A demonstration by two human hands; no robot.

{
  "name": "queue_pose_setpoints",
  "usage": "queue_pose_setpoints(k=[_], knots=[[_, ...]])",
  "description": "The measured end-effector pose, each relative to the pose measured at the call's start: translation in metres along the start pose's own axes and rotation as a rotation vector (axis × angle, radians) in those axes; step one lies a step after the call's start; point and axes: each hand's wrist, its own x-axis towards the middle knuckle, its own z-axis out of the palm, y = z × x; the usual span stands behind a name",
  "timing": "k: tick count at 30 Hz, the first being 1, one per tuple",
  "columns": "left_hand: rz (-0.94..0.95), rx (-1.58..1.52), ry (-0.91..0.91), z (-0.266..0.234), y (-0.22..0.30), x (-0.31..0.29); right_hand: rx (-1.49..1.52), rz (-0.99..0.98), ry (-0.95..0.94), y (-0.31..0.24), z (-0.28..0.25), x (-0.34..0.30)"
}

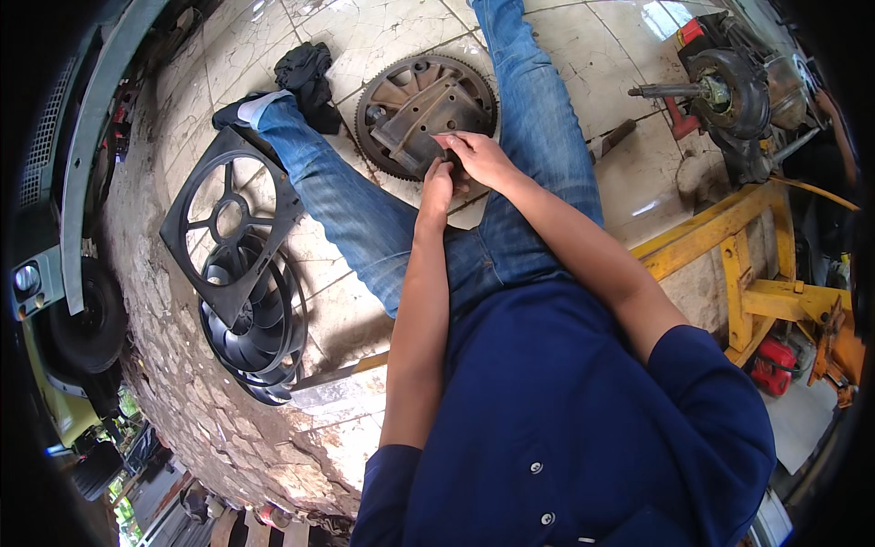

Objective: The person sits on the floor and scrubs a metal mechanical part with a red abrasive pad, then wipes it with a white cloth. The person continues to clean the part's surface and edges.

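Between my outstretched legs, a toothed metal flywheel (372, 80) lies flat on the floor. On top of it rests a greasy metal plate (448, 111) with several holes. Pinched in the fingers of my right hand (483, 159) is a small reddish flat piece (444, 140), against the plate's near edge. Just below, my left hand (437, 187) is closed at the same edge, close to the right one. Whatever its fingers grip is hidden.
A black fan shroud (178, 228) leans over a black fan (251, 324) at left. Beyond my left foot lies a crumpled black cloth (305, 75). To the right are a flat scraper-like tool (615, 141), a greasy machine assembly (729, 96) and a yellow metal frame (702, 239).
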Motion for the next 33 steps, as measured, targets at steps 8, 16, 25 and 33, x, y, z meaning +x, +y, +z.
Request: queue_pose_setpoints(k=[8,16,25,33], knots=[[0.277,0.022,0.243,-0.002,-0.01,0.007,0.094,-0.096,0.17,-0.022,0.001,-0.002],[0.316,-0.003,0.171,-0.001,0.001,0.001,-0.114,-0.049,0.111,-0.001,0.003,0.0],[0.386,0.141,0.266,-0.001,-0.003,0.001,-0.113,-0.042,0.116,0.008,0.007,0.002],[0.352,0.133,0.385,-0.004,-0.012,0.007,-0.201,-0.042,0.03,0.008,0.008,-0.001]])
